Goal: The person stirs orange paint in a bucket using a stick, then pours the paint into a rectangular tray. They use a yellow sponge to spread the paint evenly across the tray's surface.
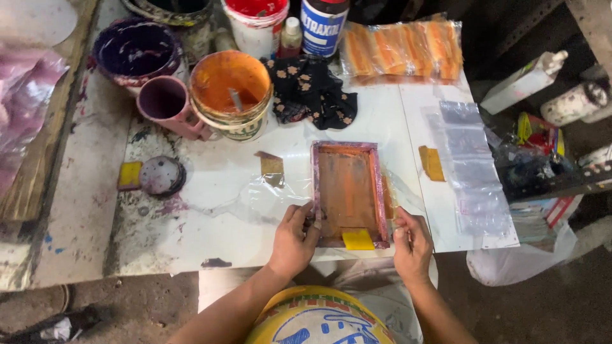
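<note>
Left hand (294, 237) grips the near-left edge of a small screen-printing frame (348, 191), fingers curled over the rim. Right hand (411, 241) pinches the near-right corner, fingers closed on the frame edge. Frame lies flat near the front edge of the white tabletop (382, 121), purple-stained border, mesh smeared orange. Yellow squeegee (358, 239) rests inside the frame at its near end, between the hands. A clear plastic bag (255, 197) lies under and left of the frame.

Judgement: doing this well means keeping the frame pressed flat and square over the bag with even pressure from both hands, so it doesn't slide and smear.

Further out: orange paint bucket (231, 92) with a stirrer, purple mug (167, 102), purple-stained tub (136, 52), dark floral cloth (309, 89), pack of orange-printed bags (403, 50), stack of clear bags (468, 162) on the right. Tabletop paint-stained on the left; cluttered dim workshop, concrete floor (121, 312) below.
</note>
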